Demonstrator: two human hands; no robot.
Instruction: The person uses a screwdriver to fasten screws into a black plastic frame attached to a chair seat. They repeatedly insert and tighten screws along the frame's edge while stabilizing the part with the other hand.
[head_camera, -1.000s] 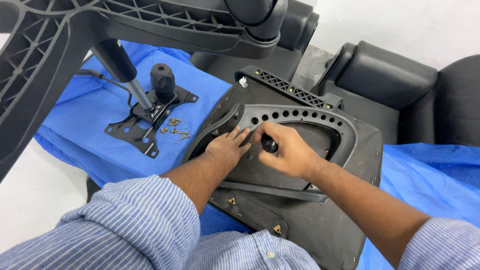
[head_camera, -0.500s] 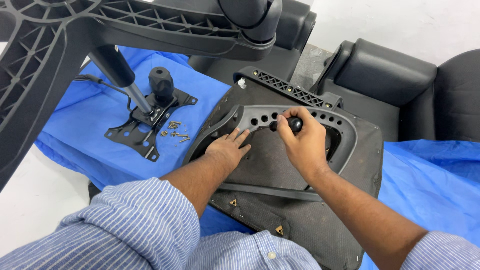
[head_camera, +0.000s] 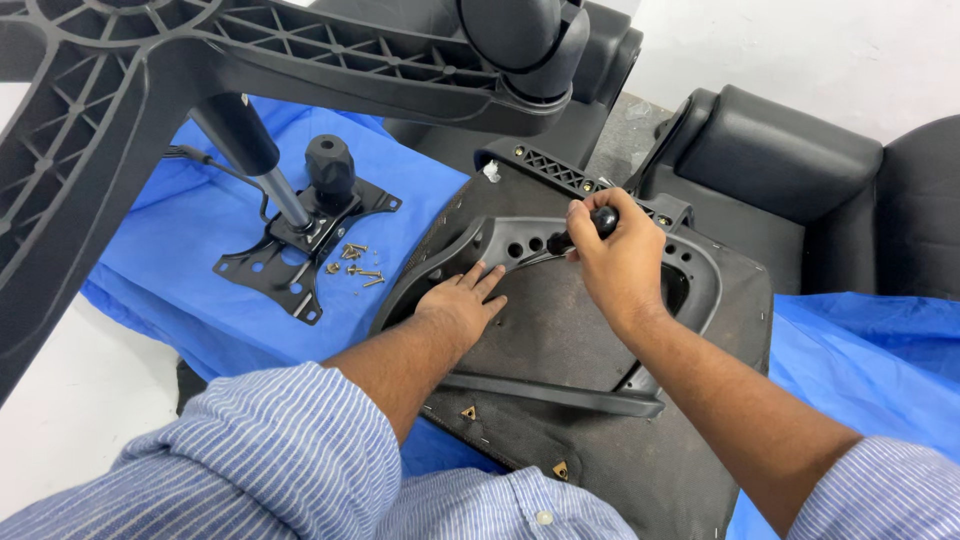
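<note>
Hands on an upturned chair seat — one braces, one grips a black tool handle.

Nearest, the left hand (head_camera: 462, 305) lies flat, fingers (head_camera: 487, 282) spread wide and holding nothing, pressing the seat underside (head_camera: 560, 330) beside the black armrest bracket (head_camera: 600, 262). Beyond it the right hand (head_camera: 618, 262) is closed tight round the tool handle (head_camera: 603, 219) at the bracket's top edge — best kept square to the hole, with the flat hand steadying. Farther left, loose screws (head_camera: 354, 267) lie near the tilt plate (head_camera: 300, 250) on blue sheeting (head_camera: 190, 260).
</note>
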